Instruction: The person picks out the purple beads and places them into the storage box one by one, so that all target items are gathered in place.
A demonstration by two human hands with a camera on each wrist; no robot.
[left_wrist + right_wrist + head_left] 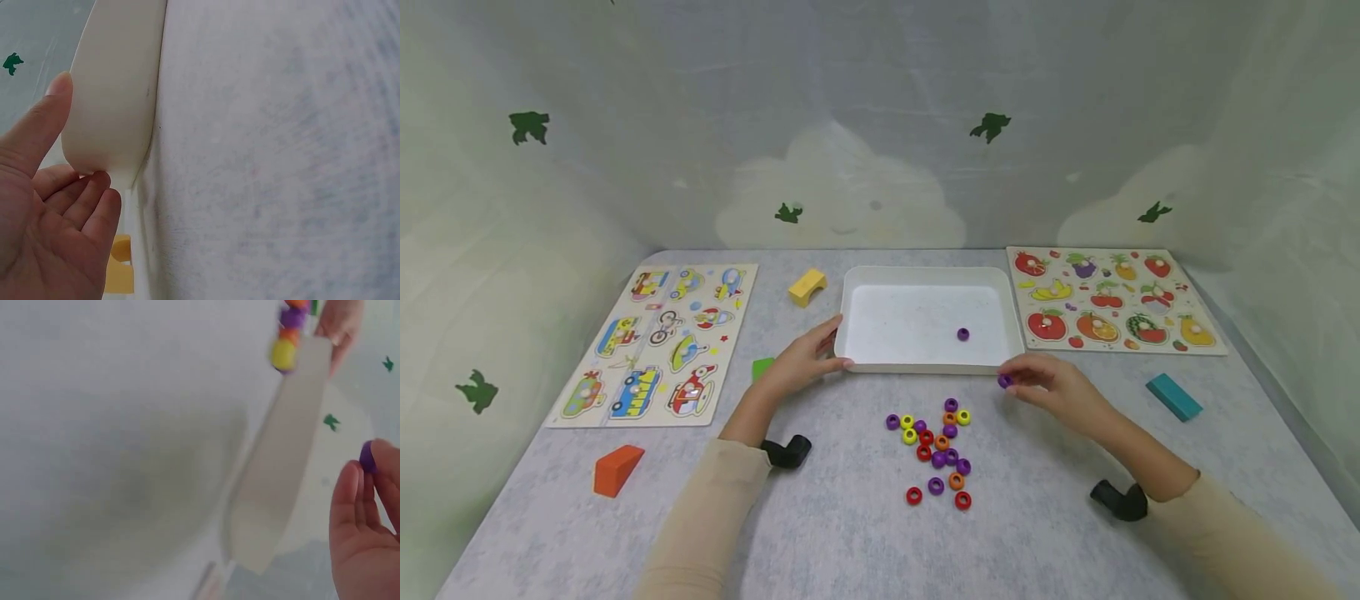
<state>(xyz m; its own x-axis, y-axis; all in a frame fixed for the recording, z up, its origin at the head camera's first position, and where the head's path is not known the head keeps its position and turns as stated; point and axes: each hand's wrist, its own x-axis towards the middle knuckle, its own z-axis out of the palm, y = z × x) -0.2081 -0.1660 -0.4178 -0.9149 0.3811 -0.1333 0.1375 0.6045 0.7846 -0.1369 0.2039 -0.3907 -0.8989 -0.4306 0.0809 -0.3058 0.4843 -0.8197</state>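
Observation:
A shallow white tray (898,321) lies on the table with one purple bead (963,334) inside it. My left hand (801,362) holds the tray's near left corner; in the left wrist view its thumb (55,106) lies against one wall and the fingers curl at the other. Between thumb and fingertips, my right hand (1060,390) pinches a purple bead (367,458) just beside the tray's near right corner. Loose purple, red, orange and yellow beads (938,459) are scattered on the table in front of the tray.
A vehicle puzzle board (655,342) lies left, a fruit puzzle board (1116,300) right. Around them are a yellow arch block (807,287), an orange block (617,469), a teal block (1174,397) and a green block (762,367) partly behind the left hand.

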